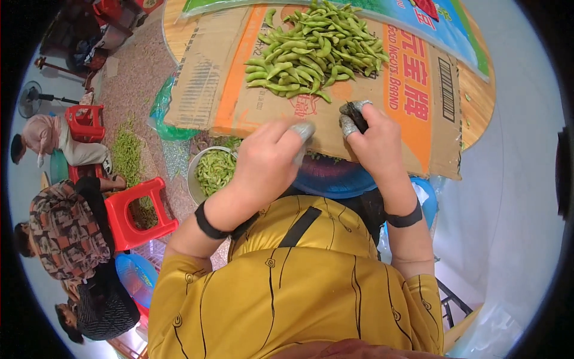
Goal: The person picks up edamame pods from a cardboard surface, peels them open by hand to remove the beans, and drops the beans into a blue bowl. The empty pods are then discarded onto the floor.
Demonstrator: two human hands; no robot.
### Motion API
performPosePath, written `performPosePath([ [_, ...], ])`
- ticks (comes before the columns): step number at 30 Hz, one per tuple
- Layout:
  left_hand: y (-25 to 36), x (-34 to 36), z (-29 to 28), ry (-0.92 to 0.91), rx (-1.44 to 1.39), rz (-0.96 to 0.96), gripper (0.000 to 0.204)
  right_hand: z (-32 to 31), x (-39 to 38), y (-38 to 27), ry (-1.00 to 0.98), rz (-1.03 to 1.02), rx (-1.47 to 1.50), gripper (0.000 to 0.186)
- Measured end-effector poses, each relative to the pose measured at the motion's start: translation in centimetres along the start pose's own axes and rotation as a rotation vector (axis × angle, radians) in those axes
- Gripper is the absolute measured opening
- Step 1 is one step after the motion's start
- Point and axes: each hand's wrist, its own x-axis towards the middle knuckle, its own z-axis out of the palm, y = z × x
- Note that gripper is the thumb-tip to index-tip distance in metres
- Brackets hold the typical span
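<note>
A heap of green bean pods (314, 57) lies on a flattened cardboard sheet (200, 110) in front of me. My left hand (268, 154) is at the sheet's near edge, fingers curled and slightly blurred; grey wraps cover its fingertips. Whether a pod is in it I cannot make out. To its right, my right hand (376, 139), also with grey-wrapped fingertips, is closed on a small black tool (356, 116) above the cardboard. The tool's exact kind is hidden by the fingers. Below the sheet's edge, between my hands, shows a blue plastic basket (335, 178), partly covered.
A metal bowl (192, 178) of green pieces stands left of my lap. A green plastic bag (162, 110) hangs by the cardboard's left side. Further left are red stools (113, 218), pods scattered on the floor (127, 152), a blue basin (134, 278) and several seated people (72, 230).
</note>
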Motion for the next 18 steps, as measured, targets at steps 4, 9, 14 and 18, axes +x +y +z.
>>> performPosePath([
  [4,-0.8,4.7,2.7,-0.025,0.243,0.083,0.025,-0.7,-1.8,0.6,-0.023,0.122,0.181,0.016],
  [9,-1.6,6.8,3.6,-0.197,0.365,0.138,0.028,-1.7,-4.2,0.9,-0.149,0.355,0.647,0.022],
  [14,0.7,4.0,3.8,-0.029,-0.290,-0.139,0.018,-2.2,-5.9,1.0,-0.161,0.412,0.825,0.026],
  [18,2.2,0.8,3.5,-0.399,-1.228,-0.922,0.015,-2.3,-6.4,0.7,-0.296,0.462,0.836,0.027],
])
